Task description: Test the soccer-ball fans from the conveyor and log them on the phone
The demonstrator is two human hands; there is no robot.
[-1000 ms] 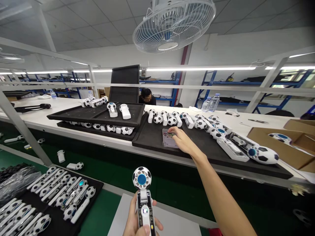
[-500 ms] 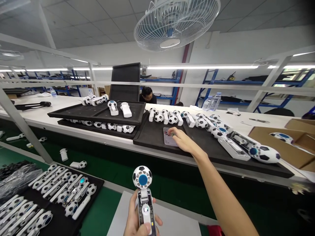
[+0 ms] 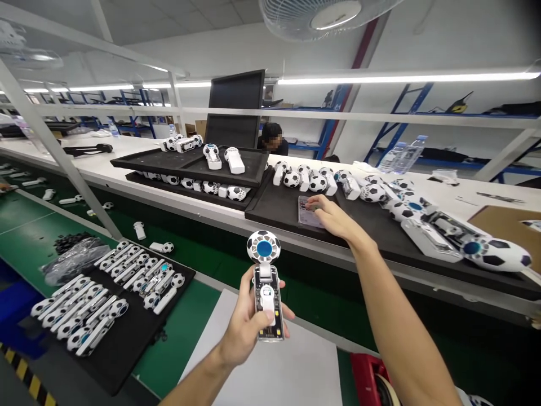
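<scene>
The left hand [image 3: 242, 330] is holding a football fan [image 3: 265, 282] upright above a white tabletop [image 3: 296, 375], fingers closed round its handle. The right hand [image 3: 333, 217] is lying open-fingered on a phone [image 3: 305, 212] in a black tray [image 3: 270, 211] that is carrying a row of fans [image 3: 316, 181].

stacked black trays [image 3: 186, 163]: left half of white bench [image 3: 101, 163], two white fans [image 3: 224, 159] on top | football-headed fans [image 3: 316, 181]: row along far edge of black mat [image 3: 274, 211] | water bottles [image 3: 401, 153]: bench's far edge | low tray [image 3: 127, 344]: green surface's near edge | cardboard box [image 3: 502, 220]: bench's right edge
</scene>
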